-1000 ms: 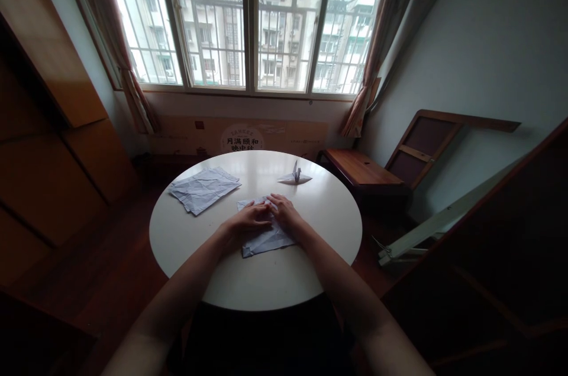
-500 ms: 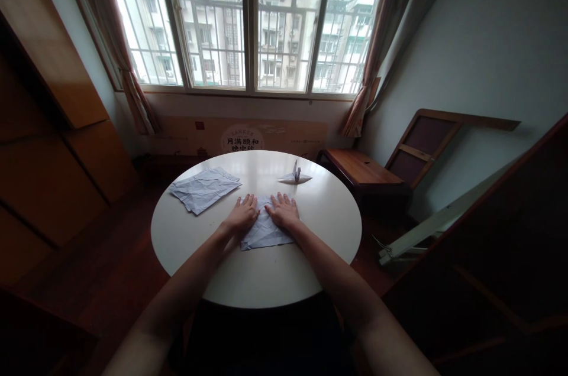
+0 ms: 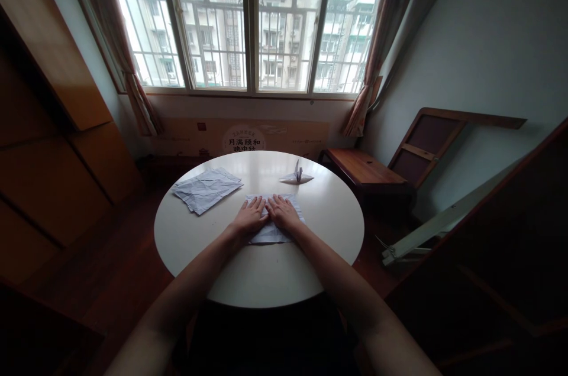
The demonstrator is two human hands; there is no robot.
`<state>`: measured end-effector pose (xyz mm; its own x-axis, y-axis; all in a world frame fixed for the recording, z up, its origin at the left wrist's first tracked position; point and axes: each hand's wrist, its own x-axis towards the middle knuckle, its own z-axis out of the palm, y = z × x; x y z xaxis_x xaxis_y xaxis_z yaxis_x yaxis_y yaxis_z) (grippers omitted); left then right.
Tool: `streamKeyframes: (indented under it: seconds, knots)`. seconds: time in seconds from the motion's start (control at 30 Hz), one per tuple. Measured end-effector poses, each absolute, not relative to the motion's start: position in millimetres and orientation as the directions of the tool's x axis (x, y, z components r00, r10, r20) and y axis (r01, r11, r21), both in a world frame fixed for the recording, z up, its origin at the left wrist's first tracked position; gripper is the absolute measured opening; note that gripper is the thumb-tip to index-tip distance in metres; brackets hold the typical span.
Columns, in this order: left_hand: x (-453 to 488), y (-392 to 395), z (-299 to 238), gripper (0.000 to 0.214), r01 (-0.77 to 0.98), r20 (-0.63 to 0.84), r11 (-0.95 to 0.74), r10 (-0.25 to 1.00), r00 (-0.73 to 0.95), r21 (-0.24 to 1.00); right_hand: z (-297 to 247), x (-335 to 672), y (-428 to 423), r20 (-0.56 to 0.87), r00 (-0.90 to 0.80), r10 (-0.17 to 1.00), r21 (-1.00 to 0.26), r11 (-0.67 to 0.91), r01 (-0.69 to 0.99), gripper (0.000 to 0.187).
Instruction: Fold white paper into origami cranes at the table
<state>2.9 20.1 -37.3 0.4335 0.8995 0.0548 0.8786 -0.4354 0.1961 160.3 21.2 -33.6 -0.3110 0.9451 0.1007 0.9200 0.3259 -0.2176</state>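
Note:
A creased, pale blue-grey sheet of paper (image 3: 273, 236) lies on the round white table in front of me. My left hand (image 3: 252, 214) rests flat on it, fingers stretched forward. Close beside it, my right hand (image 3: 283, 212) also presses flat on the paper, the two thumbs nearly touching. Both hands are open and cover much of the sheet's middle. Beyond the right hand stands a folded paper crane (image 3: 297, 175). To the left, several creased sheets (image 3: 206, 190) lie in a loose stack.
The white table (image 3: 266, 281) has a rounded edge. A low wooden bench (image 3: 364, 166) stands behind it on the right, near a leaning wooden frame (image 3: 421, 148). A long printed cardboard box (image 3: 284, 133) sits below the window. Wooden cabinets (image 3: 89, 169) are at left.
Both hands have drawn closer together on the sheet, the left one sliding right. The sheet's near edge now lies straighter and slightly farther from me. The view has shifted slightly.

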Motion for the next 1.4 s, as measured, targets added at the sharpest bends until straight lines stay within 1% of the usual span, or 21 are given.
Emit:
streamKeyframes:
  seconds: [0.17,0.37,0.57,0.7,0.93,1.03,1.17,1.27,1.33,1.4]
  knots:
    - [1.4,23.1,-38.4,0.069,0.888,0.046,-0.417,0.908,0.417,0.192,-31.7,162.8,24.5,0.021,-0.223,0.975,-0.231,0.222,0.947,0.065]
    - [-6.6,26.3,-34.8,0.081,0.909,0.009,-0.369,0.927,0.375,0.193,-28.1,172.9,29.2,-0.066,-0.094,0.993,-0.233,0.076,0.969,0.071]
    - [-14.0,30.0,-31.8,0.081,0.937,-0.018,-0.303,0.950,0.310,0.174,-26.8,182.1,31.0,-0.102,0.001,0.995,-0.216,-0.023,0.976,0.072]
    - [-20.2,30.7,-26.2,0.077,0.956,-0.017,-0.242,0.969,0.248,0.163,-26.3,187.5,32.2,-0.091,0.068,0.993,-0.219,-0.087,0.972,0.073]
    - [-25.4,33.6,-26.7,0.065,0.964,0.000,-0.182,0.983,0.185,0.192,-25.5,195.7,33.6,-0.087,0.068,0.994,-0.259,-0.088,0.962,0.073]
    - [-25.3,36.7,-32.6,0.058,0.947,0.037,-0.218,0.976,0.216,0.235,-25.3,196.6,34.0,-0.088,0.067,0.994,-0.261,-0.088,0.961,0.072]
    - [-23.0,40.2,-40.1,0.043,0.853,0.163,-0.386,0.923,0.350,0.353,-25.1,196.9,34.3,-0.085,0.063,0.994,-0.264,-0.084,0.961,0.071]
    - [-20.1,40.2,-42.7,0.040,0.771,0.204,-0.462,0.887,0.415,0.438,-24.5,196.8,34.5,-0.091,0.060,0.994,-0.261,-0.082,0.962,0.071]
    - [-19.1,39.3,-43.1,0.039,0.748,0.212,-0.493,0.869,0.447,0.445,-24.0,196.6,34.4,-0.099,0.059,0.993,-0.253,-0.083,0.964,0.071]
    - [-19.2,38.3,-43.0,0.039,0.741,0.207,-0.521,0.852,0.481,0.423,-23.4,196.4,33.9,-0.109,0.062,0.992,-0.240,-0.087,0.967,0.070]
